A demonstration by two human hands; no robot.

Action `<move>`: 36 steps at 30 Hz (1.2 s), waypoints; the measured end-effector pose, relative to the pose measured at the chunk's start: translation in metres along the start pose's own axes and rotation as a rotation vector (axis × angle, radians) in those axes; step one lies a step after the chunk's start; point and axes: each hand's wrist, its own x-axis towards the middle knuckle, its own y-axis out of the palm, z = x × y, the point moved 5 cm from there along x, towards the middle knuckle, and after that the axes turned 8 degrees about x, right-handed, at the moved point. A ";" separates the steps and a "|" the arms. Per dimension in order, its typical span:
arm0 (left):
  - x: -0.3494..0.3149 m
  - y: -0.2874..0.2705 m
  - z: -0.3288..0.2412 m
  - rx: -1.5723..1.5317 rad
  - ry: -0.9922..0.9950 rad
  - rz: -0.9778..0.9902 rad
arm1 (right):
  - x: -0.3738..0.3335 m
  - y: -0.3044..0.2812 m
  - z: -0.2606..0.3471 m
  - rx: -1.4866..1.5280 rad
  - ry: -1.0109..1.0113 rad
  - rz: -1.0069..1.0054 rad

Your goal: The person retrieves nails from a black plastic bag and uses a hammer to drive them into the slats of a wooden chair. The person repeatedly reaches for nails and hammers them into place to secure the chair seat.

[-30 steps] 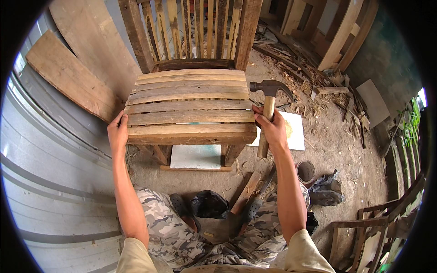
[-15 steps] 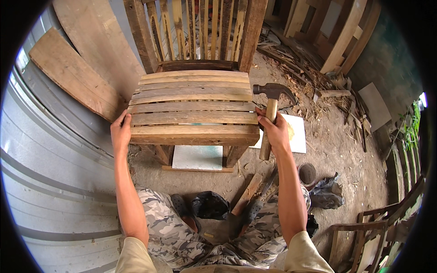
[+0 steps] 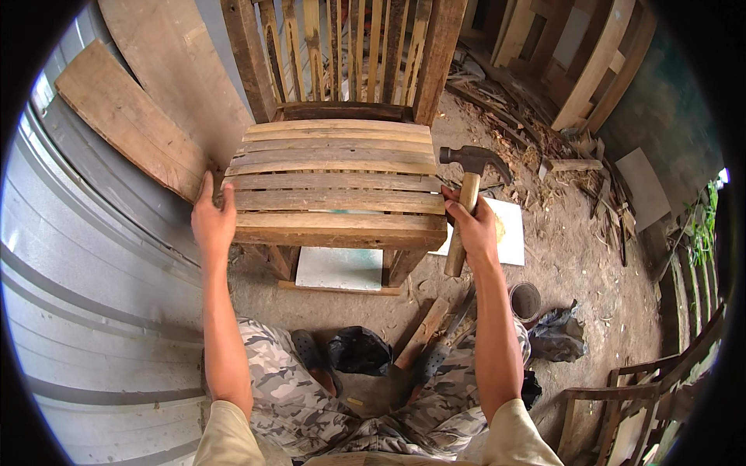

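A wooden chair with a slatted seat stands in front of me, its slatted back rising at the far side. My left hand is at the seat's left edge, thumb and fingers apart and pointing up. My right hand is closed round the wooden handle of a claw hammer, at the seat's right edge. The hammer head points away from me, its claw to the right. Some of the right fingers are hidden behind the handle.
A whitish board lies under the chair, and another white panel is on the ground behind my right hand. Planks lean at the left beside corrugated metal. Wood scraps, a round tin and black plastic lie at the right.
My left hand has loosened from the seat's left edge, its fingers now spread upward. The chair appears slightly further right in view. The right hand still grips the hammer.
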 end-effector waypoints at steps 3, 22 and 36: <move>-0.010 0.007 -0.066 0.000 0.361 -0.015 | -0.001 -0.003 -0.002 0.035 0.007 -0.008; -0.012 0.151 -0.199 0.266 0.649 0.575 | -0.020 -0.001 0.050 -0.628 -0.094 0.046; -0.015 0.158 -0.195 0.256 0.678 0.545 | -0.024 0.053 0.093 -1.055 -0.033 0.214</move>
